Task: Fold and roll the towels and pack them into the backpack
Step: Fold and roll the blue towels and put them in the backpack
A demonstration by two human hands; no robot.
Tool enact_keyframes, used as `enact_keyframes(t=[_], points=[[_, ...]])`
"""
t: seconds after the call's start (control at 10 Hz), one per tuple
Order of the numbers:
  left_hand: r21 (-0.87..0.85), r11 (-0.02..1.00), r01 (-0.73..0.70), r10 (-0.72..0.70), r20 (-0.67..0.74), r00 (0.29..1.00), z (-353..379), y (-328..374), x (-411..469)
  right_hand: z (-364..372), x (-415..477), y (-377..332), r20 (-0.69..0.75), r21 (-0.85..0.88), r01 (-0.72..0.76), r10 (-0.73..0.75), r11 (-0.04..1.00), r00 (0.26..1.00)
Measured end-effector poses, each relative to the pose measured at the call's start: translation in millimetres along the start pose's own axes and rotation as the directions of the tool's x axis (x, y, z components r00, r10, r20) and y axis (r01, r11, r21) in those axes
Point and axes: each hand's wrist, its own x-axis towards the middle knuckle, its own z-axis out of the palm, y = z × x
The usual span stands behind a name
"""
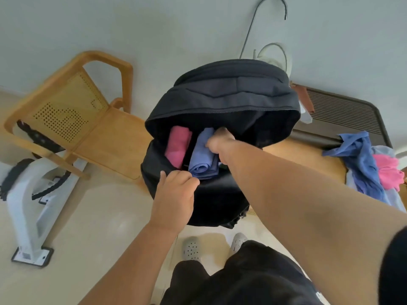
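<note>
Pale wall (154,23) and cream floor (99,216), seen from above. An orange chair (105,133) with a perforated back stands at left, and a white machine frame (24,205) stands nearer on the floor beside it. A wooden tabletop (308,155) lies at right, with a dark slatted panel (343,113) behind it.

Centre: the black backpack (231,95), its main compartment unzipped and its flap thrown back toward the wall. What carries its base cannot be told. Two rolled towels stand side by side inside the compartment: the pink roll (178,145) at left and the blue roll (202,157) touching it at right.

The left grip (174,194) has its fingers curled over the near rim of the opening and holds it. The right grip (220,143) reaches into the compartment and closes on the upper end of the blue roll.

A pile of loose towels (361,164), blue and pink, lies on the tabletop's right end, well apart from the backpack. White perforated clogs (191,247) show below.
</note>
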Motion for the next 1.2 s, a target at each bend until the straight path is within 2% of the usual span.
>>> enact_keyframes(t=[0.1,0.2,0.3,0.4,0.5,0.7,0.9,1.0,1.1,1.2], points=[[-0.003,1.000,-0.031,0.031,-0.038,0.999,2.1,3.7,2.3,-1.4,-16.1,6.4,0.035,-0.114,0.030,-0.026,0.993,0.999],[-0.033,0.995,-0.092,0.089,-0.091,0.992,3.4,17.1,14.7,-22.4,-21.8,13.9,0.115,0.040,0.033,-0.038,0.999,0.993],[-0.060,0.980,-0.188,0.180,-0.128,0.975,1.2,43.6,37.8,-62.0,-37.1,17.4,0.024,0.218,0.161,-0.170,0.963,0.985],[-0.092,0.968,-0.235,0.221,-0.141,0.965,2.1,68.0,57.5,-102.4,-56.0,20.2,-0.118,0.229,0.377,-0.359,0.897,0.926],[-0.089,0.957,-0.275,0.258,-0.165,0.952,9.1,79.6,67.1,-142.6,-64.6,22.8,-0.251,0.202,0.465,-0.414,0.862,0.875],[-0.070,0.911,-0.405,0.392,-0.152,0.907,5.2,104.8,96.2,-200.0,-31.1,4.4,-0.353,0.184,0.449,-0.367,0.874,0.860],[-0.021,0.907,-0.421,0.409,-0.203,0.890,-6.4,121.0,125.8,-263.8,14.2,-6.5,-0.399,0.334,0.450,-0.308,0.828,0.864],[0.019,0.895,-0.446,0.441,-0.186,0.878,-1.9,122.9,119.6,-281.1,18.5,6.0,-0.422,0.333,0.424,-0.269,0.842,0.866],[0.042,0.856,-0.516,0.517,-0.093,0.851,15.8,128.9,91.2,-269.1,8.7,24.4,-0.406,0.271,0.408,-0.281,0.872,0.870],[-0.020,0.828,-0.561,0.559,-0.060,0.827,37.6,135.0,61.1,-248.3,-8.9,47.2,-0.431,0.191,0.435,-0.323,0.880,0.843]])
